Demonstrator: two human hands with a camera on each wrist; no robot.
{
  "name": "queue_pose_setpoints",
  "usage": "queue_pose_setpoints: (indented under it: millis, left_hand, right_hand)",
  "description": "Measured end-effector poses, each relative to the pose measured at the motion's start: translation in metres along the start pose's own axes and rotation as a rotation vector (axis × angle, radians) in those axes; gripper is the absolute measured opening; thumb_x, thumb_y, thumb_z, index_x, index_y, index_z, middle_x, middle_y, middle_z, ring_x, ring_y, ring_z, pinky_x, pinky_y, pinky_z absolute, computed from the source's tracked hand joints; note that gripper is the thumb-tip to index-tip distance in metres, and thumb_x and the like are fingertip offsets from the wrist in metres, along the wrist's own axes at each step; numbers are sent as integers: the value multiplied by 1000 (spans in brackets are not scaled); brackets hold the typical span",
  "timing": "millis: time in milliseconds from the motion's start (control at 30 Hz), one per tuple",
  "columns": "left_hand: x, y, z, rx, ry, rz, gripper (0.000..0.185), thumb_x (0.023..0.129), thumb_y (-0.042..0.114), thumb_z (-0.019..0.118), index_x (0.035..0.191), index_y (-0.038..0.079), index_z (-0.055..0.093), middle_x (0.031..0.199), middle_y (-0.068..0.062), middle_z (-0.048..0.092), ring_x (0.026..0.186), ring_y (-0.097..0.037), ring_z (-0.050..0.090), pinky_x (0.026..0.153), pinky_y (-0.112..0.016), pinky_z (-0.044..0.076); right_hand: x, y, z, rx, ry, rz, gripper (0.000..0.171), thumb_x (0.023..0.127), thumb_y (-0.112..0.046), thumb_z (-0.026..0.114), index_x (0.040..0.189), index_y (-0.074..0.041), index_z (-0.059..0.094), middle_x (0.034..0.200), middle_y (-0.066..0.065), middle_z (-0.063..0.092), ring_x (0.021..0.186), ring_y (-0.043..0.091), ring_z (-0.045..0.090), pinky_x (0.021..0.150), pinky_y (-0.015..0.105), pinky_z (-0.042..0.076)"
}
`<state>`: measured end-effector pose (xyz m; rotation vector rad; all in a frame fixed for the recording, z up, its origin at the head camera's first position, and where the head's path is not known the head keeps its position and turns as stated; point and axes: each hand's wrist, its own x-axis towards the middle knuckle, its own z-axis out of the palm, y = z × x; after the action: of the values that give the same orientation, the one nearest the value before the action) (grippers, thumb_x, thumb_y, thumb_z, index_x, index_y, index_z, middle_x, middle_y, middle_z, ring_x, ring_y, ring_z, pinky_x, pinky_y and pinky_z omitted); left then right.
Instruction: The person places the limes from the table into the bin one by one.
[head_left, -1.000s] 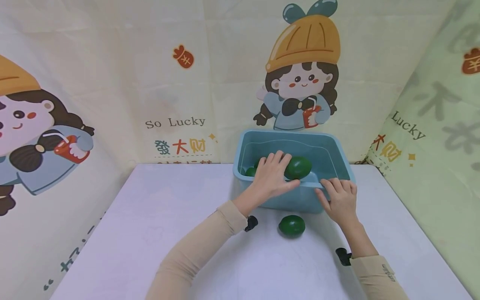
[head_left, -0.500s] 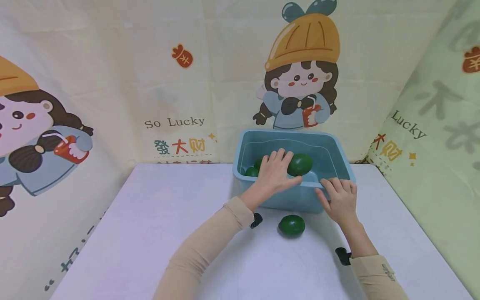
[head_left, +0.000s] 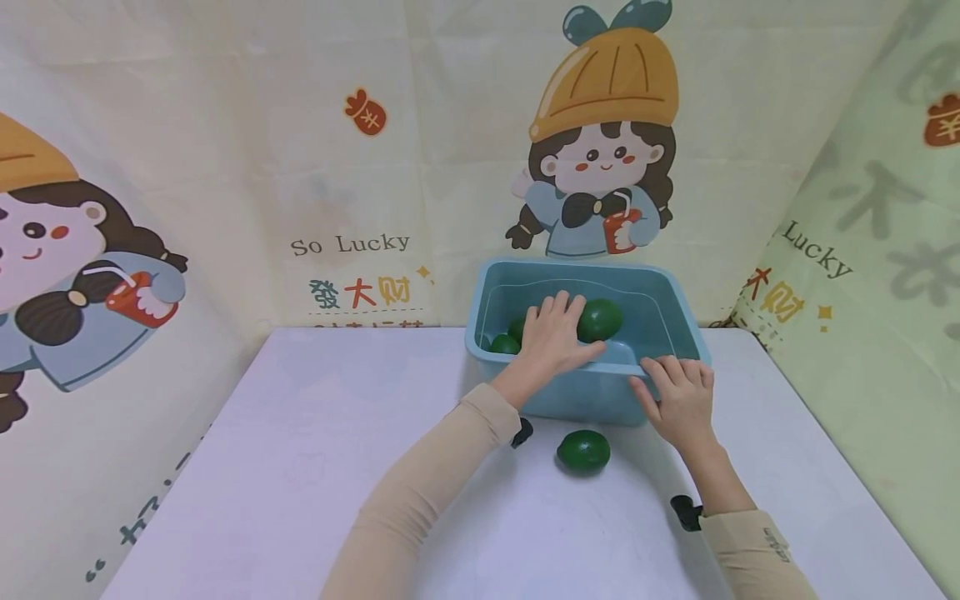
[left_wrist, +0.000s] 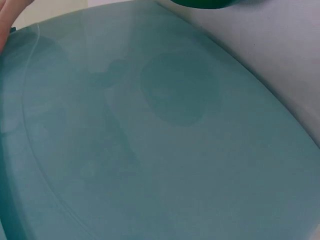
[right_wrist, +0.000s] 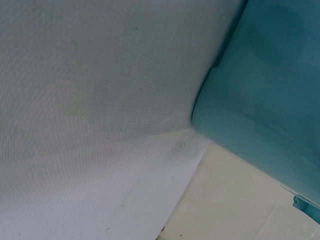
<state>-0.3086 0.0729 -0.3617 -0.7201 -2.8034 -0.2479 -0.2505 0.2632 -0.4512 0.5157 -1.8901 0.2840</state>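
Observation:
In the head view a blue plastic bin (head_left: 577,396) stands at the back of the table. My left hand (head_left: 551,337) reaches over its front rim, fingers spread and relaxed, thumb apart from the fruit. Just right of those fingers, a dark green lime (head_left: 600,320) sits inside the bin. More green fruit (head_left: 505,343) shows left of the hand, partly hidden by it. My right hand (head_left: 681,400) grips the front rim near the right corner, fingers over the edge and thumb outside. Another lime (head_left: 583,452) lies on the table in front of the bin.
The white table (head_left: 300,450) extends left and toward the front. Behind the bin hangs a printed cloth backdrop (head_left: 450,183), with more cloth (head_left: 885,367) along the right. Black wrist-worn pieces, including one by the right wrist (head_left: 686,512), stick out below the arms.
My left hand has shifted slightly right and farther back over the bin. The lime beside it has moved back inside the bin. The right hand stays on the rim; the table lime is still.

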Motion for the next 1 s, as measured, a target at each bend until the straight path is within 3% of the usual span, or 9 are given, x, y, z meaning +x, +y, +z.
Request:
queue_pose_setpoints:
  millis: [533,1000]
  left_hand:
    - [18,0,0,-12,-81,-83,75,81,63,50,140,22,31,136,-1,37,120,-19,35,96,-41,32]
    - [28,-1,0,25,-129,-89,76,81,62,50,142,22,29,141,-2,34,125,-20,33,98,-42,30]
  right_hand:
    - [-1,0,1,2,18,-12,46,93,-42,44,91,0,61,82,16,55,71,35,40,71,51,25]
    - [0,1,1,-1,27,-13,44,93,-41,45,91,0,61,81,16,55,70,34,40,71,51,26]
